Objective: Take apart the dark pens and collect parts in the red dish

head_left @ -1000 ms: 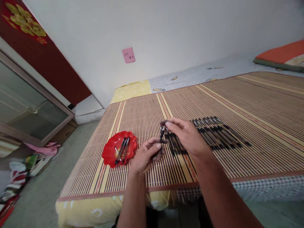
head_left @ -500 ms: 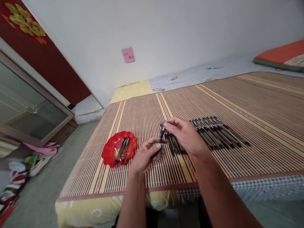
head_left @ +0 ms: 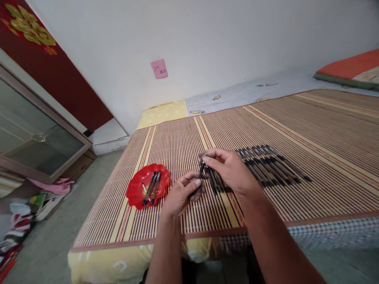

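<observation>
My left hand (head_left: 182, 193) is closed around the lower part of a dark pen (head_left: 201, 169) held upright above the striped bamboo mat (head_left: 177, 142). My right hand (head_left: 229, 169) pinches the top end of that same pen between thumb and fingers. Just behind and to the right lies a row of several dark pens (head_left: 266, 163) side by side on the mat, partly hidden by my right hand. To the left stands a red scalloped dish (head_left: 134, 191) with a few pens in it.
The mat covers a bed with a yellow and checked sheet (head_left: 166, 112). An orange pillow (head_left: 349, 67) lies at the far right. A glass-fronted cabinet (head_left: 35, 138) and clutter on the floor (head_left: 26, 209) are at the left. A pink note (head_left: 159, 68) sticks on the wall.
My right hand's fingers have shifted slightly down and left at the pen's top. The left hand keeps its hold.
</observation>
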Available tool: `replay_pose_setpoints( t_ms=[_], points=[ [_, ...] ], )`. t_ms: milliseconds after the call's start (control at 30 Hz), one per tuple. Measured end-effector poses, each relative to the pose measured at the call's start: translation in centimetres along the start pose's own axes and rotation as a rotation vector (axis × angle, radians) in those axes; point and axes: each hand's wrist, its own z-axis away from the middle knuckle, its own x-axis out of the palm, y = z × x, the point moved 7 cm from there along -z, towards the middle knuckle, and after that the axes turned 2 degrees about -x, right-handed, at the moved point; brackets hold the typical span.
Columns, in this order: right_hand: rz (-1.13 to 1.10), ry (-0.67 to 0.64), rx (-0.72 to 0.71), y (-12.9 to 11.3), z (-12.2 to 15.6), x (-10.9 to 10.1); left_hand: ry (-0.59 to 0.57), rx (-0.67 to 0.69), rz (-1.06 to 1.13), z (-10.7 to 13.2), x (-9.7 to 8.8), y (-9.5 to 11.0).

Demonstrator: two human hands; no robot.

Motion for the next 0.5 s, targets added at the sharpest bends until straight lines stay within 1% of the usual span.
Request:
replay_pose_setpoints(
  t_ms=[300, 400, 500],
  points=[
    [0.012, -0.001, -0.003, 0.0, -0.1, 0.0, 0.013, -0.012, -0.004, 0.0, 0.2, 0.1],
    [0.034, 0.017, -0.002, 0.3, -0.1, -0.1, 0.084, 0.024, 0.000, 0.2, -0.7, 0.8],
    [0.087, 0.065, -0.017, 0.7, -0.2, -0.6, 0.190, 0.103, 0.013, 0.6, -2.5, 1.9]
  ],
)
